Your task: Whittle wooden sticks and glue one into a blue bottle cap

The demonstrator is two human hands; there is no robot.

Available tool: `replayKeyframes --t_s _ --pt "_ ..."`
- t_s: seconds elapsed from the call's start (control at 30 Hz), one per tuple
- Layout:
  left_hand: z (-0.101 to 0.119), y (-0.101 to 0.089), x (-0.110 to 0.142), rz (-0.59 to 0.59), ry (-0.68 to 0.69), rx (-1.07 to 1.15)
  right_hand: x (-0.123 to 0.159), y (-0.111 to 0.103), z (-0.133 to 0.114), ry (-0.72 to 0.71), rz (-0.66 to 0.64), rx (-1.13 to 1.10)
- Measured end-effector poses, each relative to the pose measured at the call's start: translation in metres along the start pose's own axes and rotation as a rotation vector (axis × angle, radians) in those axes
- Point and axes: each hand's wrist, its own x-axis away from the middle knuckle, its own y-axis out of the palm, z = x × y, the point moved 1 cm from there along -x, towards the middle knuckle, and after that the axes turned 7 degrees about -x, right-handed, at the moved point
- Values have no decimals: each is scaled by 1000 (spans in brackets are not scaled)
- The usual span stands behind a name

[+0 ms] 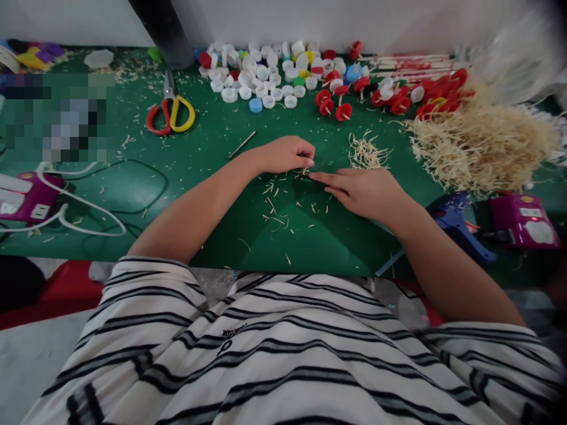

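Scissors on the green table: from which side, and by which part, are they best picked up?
Probably by the red handle and yellow handle, coming from the near side: the scissors lie flat, handles toward the wearer, blades pointing away.

Scissors (169, 93), dark cylinder (163, 29), two purple blocks (522, 221)

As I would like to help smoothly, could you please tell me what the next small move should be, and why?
I would perhaps steady the small pale piece with the right hand: its index finger stretches out close to it, the bent fingers of the left hand are beside it, and pale scraps lie loose nearby. The piece is too small to identify.
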Motion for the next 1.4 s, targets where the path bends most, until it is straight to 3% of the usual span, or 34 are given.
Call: replayKeyframes --t_s 0.33,1.23,1.4 --pt "-4 3 -1 15 21 4 1 -7 -8 3 -50 -1" --pt "-10 2 2 27 35 137 13 -17 14 -10 -71 -17" --pt "-12 4 0 39 64 148 14 -19 20 14 17 -44"
